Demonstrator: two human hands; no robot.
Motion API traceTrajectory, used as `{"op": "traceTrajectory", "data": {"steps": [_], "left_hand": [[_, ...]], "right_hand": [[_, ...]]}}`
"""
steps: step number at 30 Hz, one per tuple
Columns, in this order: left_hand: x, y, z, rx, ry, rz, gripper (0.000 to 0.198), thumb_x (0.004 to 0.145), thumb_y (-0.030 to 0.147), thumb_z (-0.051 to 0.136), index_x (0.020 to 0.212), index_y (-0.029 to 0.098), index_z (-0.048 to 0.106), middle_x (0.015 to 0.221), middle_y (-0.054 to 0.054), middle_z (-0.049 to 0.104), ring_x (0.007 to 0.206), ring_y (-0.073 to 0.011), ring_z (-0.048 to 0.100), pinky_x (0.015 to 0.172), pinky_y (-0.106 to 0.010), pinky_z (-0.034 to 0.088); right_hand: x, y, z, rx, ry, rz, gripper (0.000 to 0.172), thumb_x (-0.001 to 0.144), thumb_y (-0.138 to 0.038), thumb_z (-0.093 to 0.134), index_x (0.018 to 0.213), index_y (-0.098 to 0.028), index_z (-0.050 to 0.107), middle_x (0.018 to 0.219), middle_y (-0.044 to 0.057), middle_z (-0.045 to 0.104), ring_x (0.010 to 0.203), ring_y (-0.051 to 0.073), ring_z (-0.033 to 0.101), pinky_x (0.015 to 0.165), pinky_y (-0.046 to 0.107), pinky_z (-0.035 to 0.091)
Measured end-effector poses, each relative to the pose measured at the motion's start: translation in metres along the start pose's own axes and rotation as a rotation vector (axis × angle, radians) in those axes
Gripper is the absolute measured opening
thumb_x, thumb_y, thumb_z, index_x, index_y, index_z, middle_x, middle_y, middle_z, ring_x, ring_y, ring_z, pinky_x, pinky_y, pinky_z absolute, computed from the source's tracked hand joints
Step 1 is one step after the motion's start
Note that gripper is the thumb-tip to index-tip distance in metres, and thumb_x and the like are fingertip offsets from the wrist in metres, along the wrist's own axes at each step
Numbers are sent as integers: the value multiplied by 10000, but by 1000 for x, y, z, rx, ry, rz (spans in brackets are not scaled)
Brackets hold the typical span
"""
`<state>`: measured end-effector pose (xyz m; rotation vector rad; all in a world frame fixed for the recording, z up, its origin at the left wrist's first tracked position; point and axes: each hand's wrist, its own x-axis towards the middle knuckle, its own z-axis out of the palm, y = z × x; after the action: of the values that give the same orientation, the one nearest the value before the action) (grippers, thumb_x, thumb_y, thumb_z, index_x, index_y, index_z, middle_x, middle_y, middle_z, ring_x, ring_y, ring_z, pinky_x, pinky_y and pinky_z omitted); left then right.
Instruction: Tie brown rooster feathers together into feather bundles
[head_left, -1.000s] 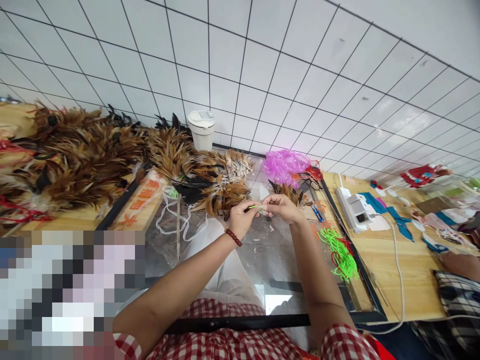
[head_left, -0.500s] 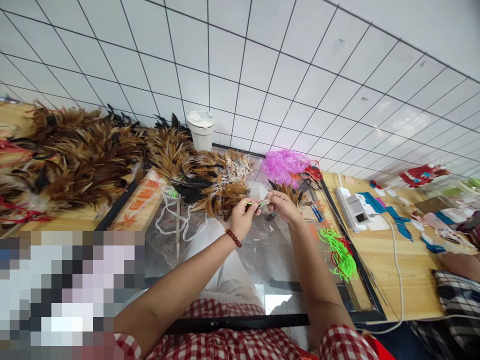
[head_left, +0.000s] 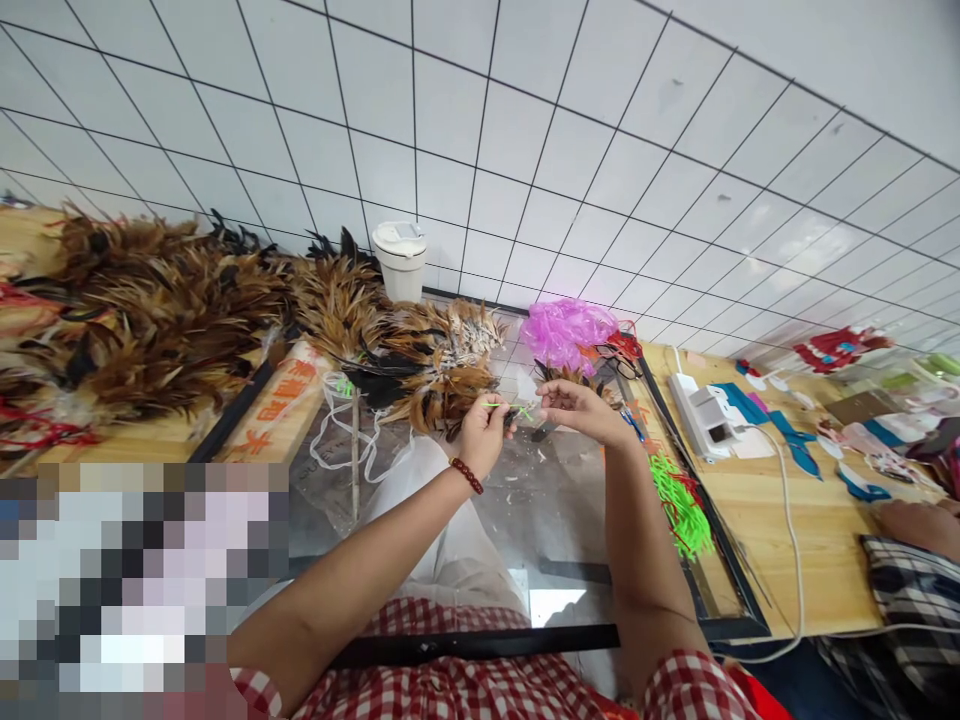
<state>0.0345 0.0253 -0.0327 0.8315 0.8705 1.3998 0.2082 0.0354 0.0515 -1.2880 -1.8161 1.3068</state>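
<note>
One lidded cup, contents hidden; left grip: string.

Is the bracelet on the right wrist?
No, the bracelet circles the left wrist, behind the left hand that pinches the green cord.

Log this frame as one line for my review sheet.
left hand: pinching green cord | right hand: open, close to cord, contact unclear | nearby: brown feathers, purple plastic, green bundle
</note>
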Motion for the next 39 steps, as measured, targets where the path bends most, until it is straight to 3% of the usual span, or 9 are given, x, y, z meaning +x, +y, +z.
{"op": "traceTrajectory", "data": {"steps": [6, 10, 18, 20, 24, 26, 30, 34, 39], "left_hand": [[-2, 4, 0, 73, 7, -15, 188, 753, 333, 626, 793, 178, 528, 619, 42, 556, 447, -72, 507, 412, -185, 379], [-5, 4, 1, 127, -9, 12, 165, 730, 306, 648, 774, 173, 560, 632, 35, 567, 483, -75, 528, 459, -190, 416], [-9, 7, 1, 132, -60, 53, 151, 765, 314, 627, 823, 181, 584, 652, 22, 582, 510, -89, 540, 487, -205, 438], [-8, 7, 0, 136, -53, 56, 148, 782, 313, 609, 840, 179, 586, 642, 20, 581, 524, -89, 543, 496, -200, 437], [-6, 5, -1, 123, -59, 71, 131, 792, 297, 598, 821, 170, 582, 701, 7, 606, 537, -71, 537, 507, -186, 426], [-6, 4, -2, 117, -67, 78, 141, 791, 303, 604, 820, 167, 582, 731, 1, 620, 536, -65, 534, 504, -182, 420], [-6, 3, -2, 128, -60, 83, 162, 791, 323, 608, 817, 165, 582, 718, 4, 623, 527, -61, 524, 506, -179, 417], [-7, 6, -1, 147, -54, 83, 155, 796, 318, 597, 813, 164, 579, 709, 9, 620, 529, -59, 519, 515, -178, 420], [-8, 8, 0, 143, -32, 78, 173, 786, 337, 607, 810, 167, 581, 712, 8, 623, 532, -63, 518, 510, -180, 416]], "right_hand": [[4, -24, 29, -570, 54, -129, 135, 786, -192, 592, 865, -160, 697, 785, 33, 657, 684, 117, 554, 654, 233, 404], [3, -29, 33, -872, 29, -118, 155, 770, -154, 580, 802, -181, 729, 820, 57, 668, 788, 154, 589, 707, 242, 399], [5, -22, 24, -783, 10, -186, 157, 753, -145, 582, 780, -170, 735, 740, 45, 668, 714, 138, 579, 670, 229, 402], [-1, -20, 7, -726, 145, -151, 163, 763, -175, 577, 803, -169, 735, 749, 45, 677, 718, 144, 589, 667, 233, 418], [-24, -13, -37, -540, 608, 86, 290, 754, -303, 603, 996, -158, 675, 762, 31, 681, 630, 140, 591, 584, 238, 443], [-36, -9, -56, -497, 685, 174, 306, 731, -313, 618, 989, -151, 647, 713, 22, 674, 591, 140, 594, 544, 237, 450], [-46, -3, -70, -360, 590, 354, 183, 725, -282, 629, 847, -146, 612, 590, 19, 645, 519, 140, 606, 471, 220, 456], [-32, 7, -58, -190, 408, 452, 100, 726, -244, 649, 737, -151, 613, 620, 54, 683, 518, 128, 615, 470, 214, 485], [-12, 14, -43, -446, 305, 598, 242, 741, -272, 629, 534, -152, 591, 494, 56, 636, 428, 123, 561, 423, 216, 429]]}}
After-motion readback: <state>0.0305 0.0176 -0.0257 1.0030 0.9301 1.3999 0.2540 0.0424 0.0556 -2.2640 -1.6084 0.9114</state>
